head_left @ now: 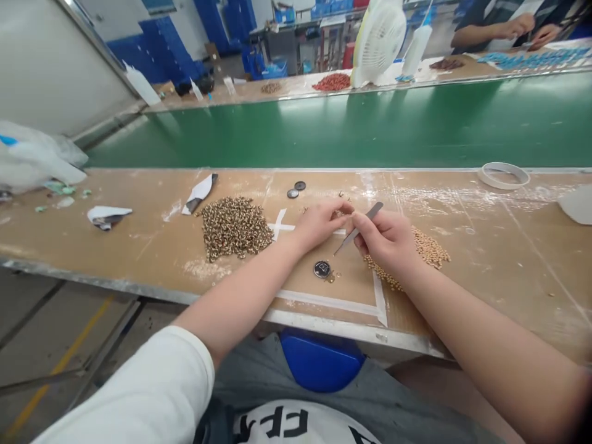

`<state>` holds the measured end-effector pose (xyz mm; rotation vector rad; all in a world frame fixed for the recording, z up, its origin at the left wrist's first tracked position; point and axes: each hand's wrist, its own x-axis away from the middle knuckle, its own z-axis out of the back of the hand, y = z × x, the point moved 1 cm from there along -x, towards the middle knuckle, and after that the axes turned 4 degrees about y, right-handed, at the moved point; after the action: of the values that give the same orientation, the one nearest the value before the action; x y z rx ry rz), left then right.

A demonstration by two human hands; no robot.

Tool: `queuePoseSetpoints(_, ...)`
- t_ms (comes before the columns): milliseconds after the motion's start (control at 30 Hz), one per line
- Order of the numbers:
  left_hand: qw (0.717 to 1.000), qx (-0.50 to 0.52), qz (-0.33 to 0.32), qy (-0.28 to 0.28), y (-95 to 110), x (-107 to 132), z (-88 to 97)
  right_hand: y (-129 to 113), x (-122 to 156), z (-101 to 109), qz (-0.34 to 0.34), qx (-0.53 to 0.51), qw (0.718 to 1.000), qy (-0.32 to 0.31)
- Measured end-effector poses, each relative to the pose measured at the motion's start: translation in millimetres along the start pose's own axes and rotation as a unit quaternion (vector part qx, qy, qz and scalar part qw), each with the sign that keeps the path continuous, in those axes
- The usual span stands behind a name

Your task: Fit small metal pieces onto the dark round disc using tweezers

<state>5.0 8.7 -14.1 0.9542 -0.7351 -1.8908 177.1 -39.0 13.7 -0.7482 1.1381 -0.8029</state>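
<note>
My right hand [388, 239] grips grey metal tweezers [365, 226], whose tip slants down to the left over the table. The fingers of my left hand [321, 223] are bent together beside my right fingertips; whatever they pinch is too small to make out. Below the tweezers' tip lies a round black disc [322, 269] with pale markings, and tiny gold bits [331, 277] touch its edge. A pile of small tan beads [430, 248] spreads under and beyond my right hand. Left of my left forearm sits a heap of small brass-coloured metal pieces [235, 227].
Two dark discs [300, 185] lie behind my left hand. A tape roll [504, 176] rests at the right, and crumpled wrappers [108, 216] at the left. Past the green conveyor belt [324, 129] stand a fan [379, 43], a red pile [332, 82] and a co-worker's hands [518, 28].
</note>
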Motion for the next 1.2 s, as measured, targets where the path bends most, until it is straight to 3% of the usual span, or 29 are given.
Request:
queuePoseSetpoints(133, 1.000, -0.013, -0.012, -0.013, 0, -2, -2.8, -10, 4, -6, 0.076, 0.103, 0.990, -0.063)
queuePoseSetpoints(367, 0.989, -0.032, -0.131, -0.057, 3, -3, -9.2, -11, 9, -14, 0.173, 0.155, 0.966, -0.112)
queuePoseSetpoints(600, 0.987, -0.016, -0.122, -0.105, -5, -7, -18.0, -10, 8, -17, 0.172, 0.127, 0.968, -0.134)
queuePoseSetpoints(800, 0.985, 0.025, -0.145, -0.084, -10, -9, -19.7, -7, 9, -19, 0.160, 0.126, 0.970, -0.133)
queuePoseSetpoints(933, 0.990, 0.066, -0.090, -0.089, 6, -3, -12.3, -8, 9, -12, 0.106, 0.117, 0.985, -0.068)
queuePoseSetpoints(1100, 0.986, 0.126, 0.032, -0.102, 15, 3, -12.5, 1, -10, 9, 0.075, 0.052, 0.986, 0.136)
queuePoseSetpoints(1200, 0.979, 0.155, 0.091, -0.101, 9, 2, -16.6, 15, -26, 24, 0.074, 0.033, 0.978, 0.191)
